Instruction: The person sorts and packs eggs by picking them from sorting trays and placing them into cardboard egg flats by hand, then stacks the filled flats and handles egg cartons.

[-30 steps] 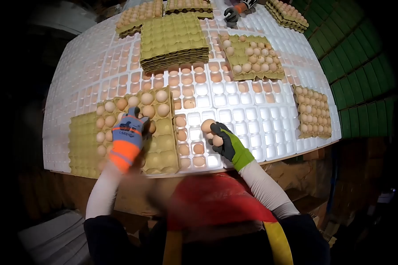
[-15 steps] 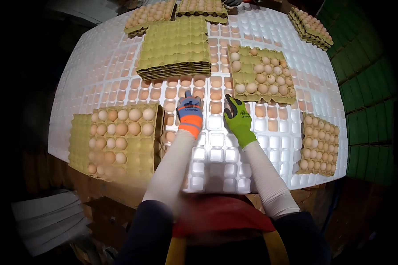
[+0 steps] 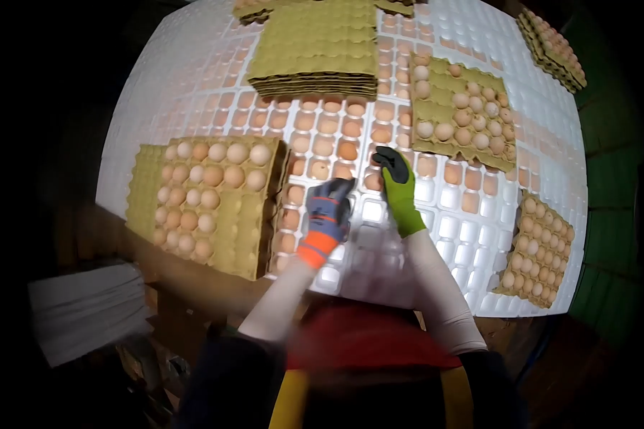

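My left hand (image 3: 328, 216), in a blue-grey glove with an orange cuff, is over the front of the white moulded egg tray (image 3: 330, 279). Its dark fingertips are by an egg (image 3: 343, 171), thumb apart from the fingers, with no egg visible in the grasp. To its right is my right hand (image 3: 399, 187), in a green glove with dark fingers. Those fingers curve loosely beside another egg (image 3: 373, 181) in a pocket; whether they touch it I cannot tell. Brown eggs fill the pockets beyond both hands, while several near pockets hold none.
On the left stands a stack of pulp trays (image 3: 249, 214), partly filled with eggs. A tall stack of pulp trays (image 3: 315, 43) is at the back. Further egg-filled pulp trays lie at right (image 3: 465, 118) and lower right (image 3: 538, 250). Green slatted panels (image 3: 612, 236) border the right.
My left hand has drawn back and moved right, toward my body. My right hand has its fingers more curved over the tray. The view has shifted, and more eggs lie in the left pulp tray.
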`<act>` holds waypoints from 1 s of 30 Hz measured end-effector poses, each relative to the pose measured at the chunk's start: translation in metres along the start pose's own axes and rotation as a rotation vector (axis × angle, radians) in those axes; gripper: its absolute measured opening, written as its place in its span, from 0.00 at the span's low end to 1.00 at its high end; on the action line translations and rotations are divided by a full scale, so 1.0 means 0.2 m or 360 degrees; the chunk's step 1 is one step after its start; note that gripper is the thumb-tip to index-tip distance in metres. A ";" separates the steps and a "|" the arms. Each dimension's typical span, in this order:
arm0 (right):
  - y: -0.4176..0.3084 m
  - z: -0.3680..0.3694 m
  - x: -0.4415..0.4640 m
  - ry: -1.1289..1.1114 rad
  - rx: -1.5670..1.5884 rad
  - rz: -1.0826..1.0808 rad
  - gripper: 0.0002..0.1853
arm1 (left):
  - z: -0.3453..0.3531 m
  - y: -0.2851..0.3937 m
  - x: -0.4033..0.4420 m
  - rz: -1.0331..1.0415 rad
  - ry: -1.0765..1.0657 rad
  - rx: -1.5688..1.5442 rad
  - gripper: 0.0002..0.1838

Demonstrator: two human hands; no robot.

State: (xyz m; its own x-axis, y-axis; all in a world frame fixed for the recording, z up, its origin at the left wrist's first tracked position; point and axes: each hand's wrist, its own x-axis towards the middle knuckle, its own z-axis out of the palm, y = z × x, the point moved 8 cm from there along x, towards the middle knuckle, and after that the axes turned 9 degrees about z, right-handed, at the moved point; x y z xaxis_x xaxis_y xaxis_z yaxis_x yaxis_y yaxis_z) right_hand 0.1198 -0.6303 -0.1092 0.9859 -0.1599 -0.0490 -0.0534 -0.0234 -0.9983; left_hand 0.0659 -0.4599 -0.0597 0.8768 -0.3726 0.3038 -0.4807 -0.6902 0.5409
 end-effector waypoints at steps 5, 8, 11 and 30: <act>-0.19 0.07 -0.07 -0.0062 0.0142 0.0156 0.14 | -0.14 0.21 -0.15 0.0231 0.0188 -0.0029 0.25; -0.54 0.38 -0.20 -0.0278 0.0168 -0.0024 0.15 | -0.69 0.30 -0.21 0.0325 0.0291 -0.0412 0.19; -0.97 0.79 -0.32 -0.0482 -0.0892 -0.0520 0.20 | -1.18 -0.01 -0.17 0.0016 0.0343 0.0379 0.19; -0.81 0.90 -0.09 -0.0387 -0.0545 -0.0160 0.25 | -1.19 -0.54 0.10 0.0304 -0.0776 0.0757 0.20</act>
State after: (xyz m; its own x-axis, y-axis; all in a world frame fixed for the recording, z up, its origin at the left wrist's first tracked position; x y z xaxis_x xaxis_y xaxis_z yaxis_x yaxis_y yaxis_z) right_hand 0.1387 -0.4450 0.0474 0.9953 0.0964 0.0012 0.0360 -0.3599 -0.9323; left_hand 0.1331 -0.2443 0.0743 0.7346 -0.6730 -0.0865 -0.6685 -0.7396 0.0779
